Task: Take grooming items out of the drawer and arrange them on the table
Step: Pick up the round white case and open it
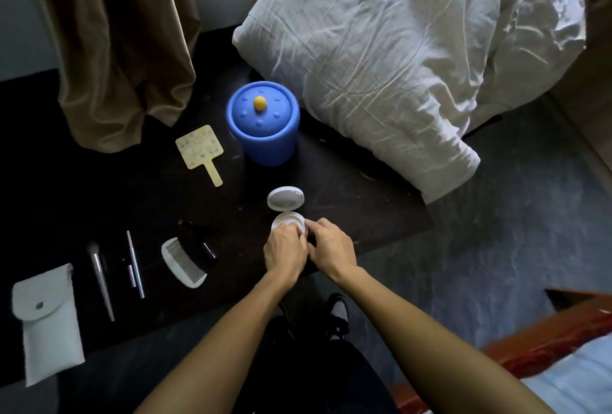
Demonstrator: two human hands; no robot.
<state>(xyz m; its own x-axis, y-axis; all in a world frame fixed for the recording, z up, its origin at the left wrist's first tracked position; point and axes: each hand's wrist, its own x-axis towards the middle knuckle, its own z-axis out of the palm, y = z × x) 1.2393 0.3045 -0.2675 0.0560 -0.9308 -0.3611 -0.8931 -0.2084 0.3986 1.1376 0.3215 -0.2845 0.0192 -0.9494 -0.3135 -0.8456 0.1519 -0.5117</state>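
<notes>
Both hands, left (pixel 285 253) & right (pixel 329 246), pinch open white compact (pixel 287 211) at counter (pixel 347 214) edge; a slip could drop it w/ lid snapping.

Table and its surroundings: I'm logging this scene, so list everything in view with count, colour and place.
table: 1, black, centre
pouch: 1, white, table's near left end
brush: 1, silver, right of pouch
pencil: 1, silver, right of brush
comb: 1, white, right of pencil
dark tube: 1, black, beside comb
hand mirror: 1, yellow, left of jar
jar: 1, blue, yellow knob, table's far side
compact: 1, white, lid open, at the hands
pillow: 1, white, table's right end
curtain: 1, tan, far left
left hand: on compact
right hand: on compact
</notes>
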